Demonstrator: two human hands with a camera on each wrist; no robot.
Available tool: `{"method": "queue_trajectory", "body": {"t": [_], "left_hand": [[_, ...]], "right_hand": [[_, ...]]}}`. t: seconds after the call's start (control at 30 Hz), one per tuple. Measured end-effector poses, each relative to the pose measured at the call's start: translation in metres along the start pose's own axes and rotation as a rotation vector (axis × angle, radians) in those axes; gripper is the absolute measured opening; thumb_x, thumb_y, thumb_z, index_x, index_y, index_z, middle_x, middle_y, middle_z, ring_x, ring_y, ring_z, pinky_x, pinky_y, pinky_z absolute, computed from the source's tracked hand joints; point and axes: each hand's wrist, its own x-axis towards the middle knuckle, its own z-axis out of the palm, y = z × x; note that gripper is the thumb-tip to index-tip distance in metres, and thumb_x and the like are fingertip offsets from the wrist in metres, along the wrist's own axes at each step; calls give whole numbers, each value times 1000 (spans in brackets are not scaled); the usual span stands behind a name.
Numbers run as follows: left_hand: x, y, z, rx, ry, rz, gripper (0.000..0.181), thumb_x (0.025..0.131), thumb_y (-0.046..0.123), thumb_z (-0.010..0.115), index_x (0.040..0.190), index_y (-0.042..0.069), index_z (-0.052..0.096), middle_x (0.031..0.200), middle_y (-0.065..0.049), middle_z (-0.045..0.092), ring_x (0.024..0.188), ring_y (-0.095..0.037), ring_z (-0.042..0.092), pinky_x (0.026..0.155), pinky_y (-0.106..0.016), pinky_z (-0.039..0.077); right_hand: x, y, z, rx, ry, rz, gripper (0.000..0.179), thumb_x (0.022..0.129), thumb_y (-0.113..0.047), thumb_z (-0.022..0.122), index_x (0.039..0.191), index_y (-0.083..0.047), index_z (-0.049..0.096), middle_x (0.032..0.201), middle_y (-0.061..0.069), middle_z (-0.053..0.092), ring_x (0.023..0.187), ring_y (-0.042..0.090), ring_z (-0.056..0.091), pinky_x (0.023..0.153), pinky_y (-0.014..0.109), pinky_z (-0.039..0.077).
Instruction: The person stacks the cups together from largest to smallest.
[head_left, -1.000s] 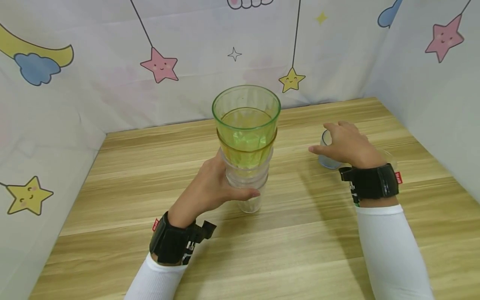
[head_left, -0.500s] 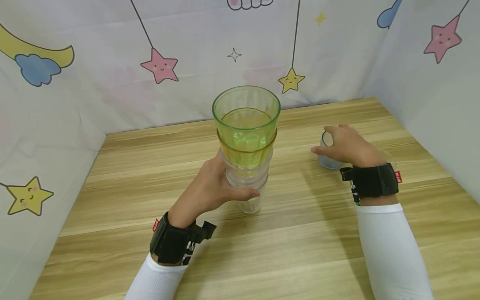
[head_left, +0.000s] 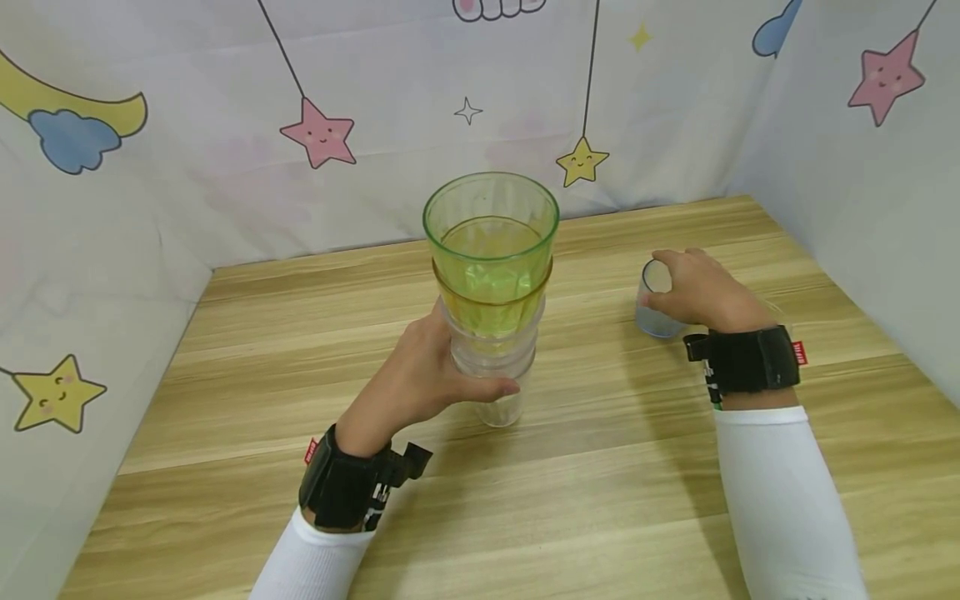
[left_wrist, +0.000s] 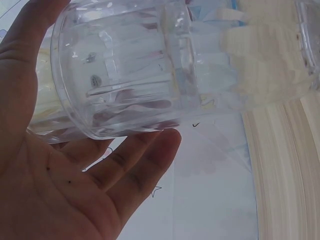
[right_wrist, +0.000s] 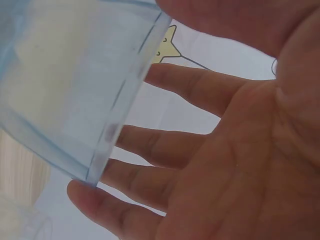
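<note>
My left hand (head_left: 431, 367) grips an upright stack of cups at its lower, clear part, thumb across the near side. On top of the stack is a green-rimmed cup (head_left: 491, 200), with an amber cup (head_left: 495, 315) under it and clear ridged cups (left_wrist: 130, 75) below. To the right, my right hand (head_left: 708, 290) pinches a pale blue see-through cup (head_left: 654, 317) on the table, thumb on its near side. In the right wrist view, several fingertips lie along the edge of the blue cup (right_wrist: 75, 95).
Partly hidden behind the right wrist is another clear cup (head_left: 776, 312), also at the lower left of the right wrist view. The wood-grain table (head_left: 300, 333) is backed by a white cloth (head_left: 405, 67) printed with stars and clouds, and side walls stand close by.
My right thumb has closed in from the left onto the blue cup, and the right hand has shifted slightly right. The left hand and the stack have stayed in place.
</note>
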Motion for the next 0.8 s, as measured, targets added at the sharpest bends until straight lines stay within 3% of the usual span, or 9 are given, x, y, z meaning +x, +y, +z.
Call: {"method": "queue_trajectory", "body": {"t": [0.47,0.8], "left_hand": [[0,-1,1,2,5,-12,89,68,32,96,139,26,44,126,8,61,114,-13,60,95,-40,49],[2,-1,1,13,8,-12,89,68,33,96,139,26,43,126,8,61,114,-13,60,95,-40,50]], "right_hand": [[2,1,0,-10,27,-6,77,95,-24,69,152,10,29,145,41,34,132,62,21,103,72,26],[0,-5,-3,4,89,-59,76,94,-30,70,149,9,36,143,37,41,135,56,25,107,68,24]]}}
